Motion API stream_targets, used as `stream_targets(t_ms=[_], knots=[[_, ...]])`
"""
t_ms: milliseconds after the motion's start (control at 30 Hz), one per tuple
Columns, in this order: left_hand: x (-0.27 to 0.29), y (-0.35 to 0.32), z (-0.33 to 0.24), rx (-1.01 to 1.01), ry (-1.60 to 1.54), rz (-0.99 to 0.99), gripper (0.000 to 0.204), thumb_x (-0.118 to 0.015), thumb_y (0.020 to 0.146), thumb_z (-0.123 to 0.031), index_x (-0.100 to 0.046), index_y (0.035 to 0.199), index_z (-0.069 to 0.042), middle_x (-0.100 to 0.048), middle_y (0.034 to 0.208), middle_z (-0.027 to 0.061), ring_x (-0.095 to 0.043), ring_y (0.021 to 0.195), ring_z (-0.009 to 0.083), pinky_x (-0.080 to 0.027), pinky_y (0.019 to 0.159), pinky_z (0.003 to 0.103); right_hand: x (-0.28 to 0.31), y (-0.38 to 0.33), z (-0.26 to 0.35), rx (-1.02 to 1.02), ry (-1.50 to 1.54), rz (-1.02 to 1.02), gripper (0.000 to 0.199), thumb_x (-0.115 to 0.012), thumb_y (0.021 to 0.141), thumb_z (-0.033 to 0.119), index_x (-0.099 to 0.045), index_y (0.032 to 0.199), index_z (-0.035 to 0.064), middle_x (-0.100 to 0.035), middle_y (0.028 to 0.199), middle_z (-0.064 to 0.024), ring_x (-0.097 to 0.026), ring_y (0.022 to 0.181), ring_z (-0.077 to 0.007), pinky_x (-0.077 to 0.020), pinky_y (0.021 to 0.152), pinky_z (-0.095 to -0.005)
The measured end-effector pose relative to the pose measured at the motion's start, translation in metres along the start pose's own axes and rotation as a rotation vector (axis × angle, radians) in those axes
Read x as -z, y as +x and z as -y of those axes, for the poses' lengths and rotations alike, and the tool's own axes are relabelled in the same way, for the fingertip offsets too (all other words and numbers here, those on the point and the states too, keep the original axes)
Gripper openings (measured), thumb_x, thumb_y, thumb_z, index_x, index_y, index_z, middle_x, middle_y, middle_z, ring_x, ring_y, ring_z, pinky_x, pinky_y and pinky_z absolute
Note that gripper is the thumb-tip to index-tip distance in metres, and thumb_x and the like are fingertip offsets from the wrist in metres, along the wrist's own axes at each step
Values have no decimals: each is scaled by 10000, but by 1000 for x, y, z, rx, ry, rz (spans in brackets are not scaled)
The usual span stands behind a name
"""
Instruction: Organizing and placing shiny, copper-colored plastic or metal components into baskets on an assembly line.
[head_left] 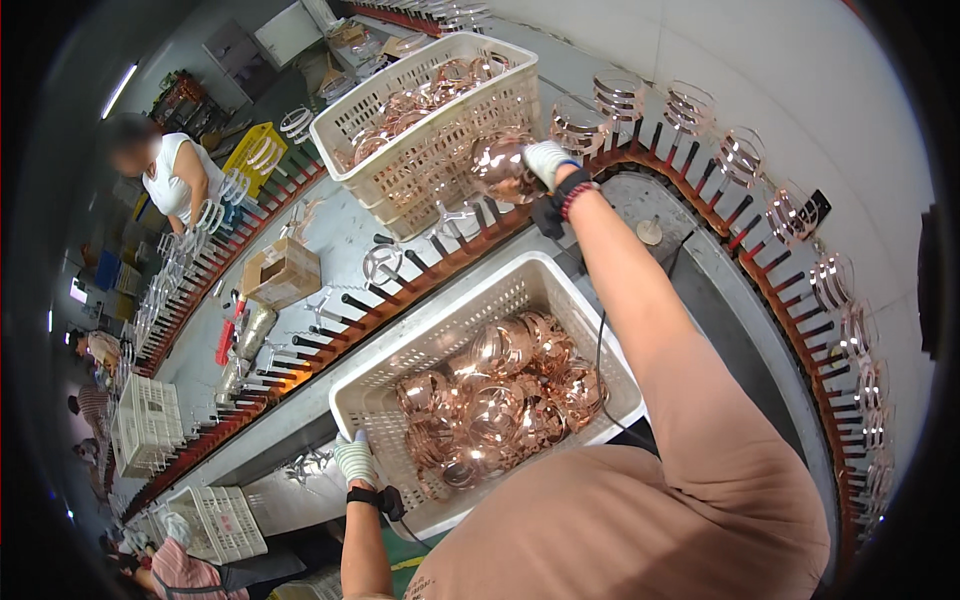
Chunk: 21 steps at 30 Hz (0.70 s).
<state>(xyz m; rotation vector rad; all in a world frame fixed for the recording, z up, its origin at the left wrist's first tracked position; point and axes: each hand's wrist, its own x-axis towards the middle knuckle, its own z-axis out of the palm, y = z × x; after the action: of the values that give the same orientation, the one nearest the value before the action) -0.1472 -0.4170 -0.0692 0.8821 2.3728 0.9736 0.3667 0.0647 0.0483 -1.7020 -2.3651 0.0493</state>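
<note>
My right hand (pixel 548 162), in a white striped glove, reaches out to the far side of the conveyor. It grips a shiny, rounded copper-coloured metal piece (pixel 503 168) in front of the far basket. My left hand (pixel 356 460), gloved the same way, holds the left rim of the near white plastic basket (pixel 352 396); part of its fingers is hidden there. Inside this basket lies a heap of shiny copper-coloured metal parts (pixel 492 410). The far white basket (pixel 400 180) holds similar copper-coloured parts (pixel 425 105).
A curved conveyor (pixel 400 295) with upright black and red pegs bends round to the right; copper-coloured ring frames (pixel 742 158) sit on several pegs. Beyond it are a cardboard box (pixel 283 272) and a person in white (pixel 185 178). A cable (pixel 600 360) hangs over the near basket.
</note>
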Motion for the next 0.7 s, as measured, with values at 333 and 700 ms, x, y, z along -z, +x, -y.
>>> stream_targets(t_ms=[333,700], knots=[[-6,3,-26,-55,-63,27,304,-655,896,-93,-616,1176,18,-701,966,106,-633,734,176,-534,647,337,57,-118,37,-318,896,-573,268,-563,941,239,-691,1148,127,-734,1009,-140,-699,970,-347,-532,887,-428],[-12,15,-22,-47,-67,74,241,-630,912,-73,-625,1147,-21,-683,929,65,-612,672,146,-525,601,302,-37,-16,-64,-323,859,-158,352,-441,994,255,-638,1225,78,-696,1176,-189,-681,995,-383,-550,858,-446]])
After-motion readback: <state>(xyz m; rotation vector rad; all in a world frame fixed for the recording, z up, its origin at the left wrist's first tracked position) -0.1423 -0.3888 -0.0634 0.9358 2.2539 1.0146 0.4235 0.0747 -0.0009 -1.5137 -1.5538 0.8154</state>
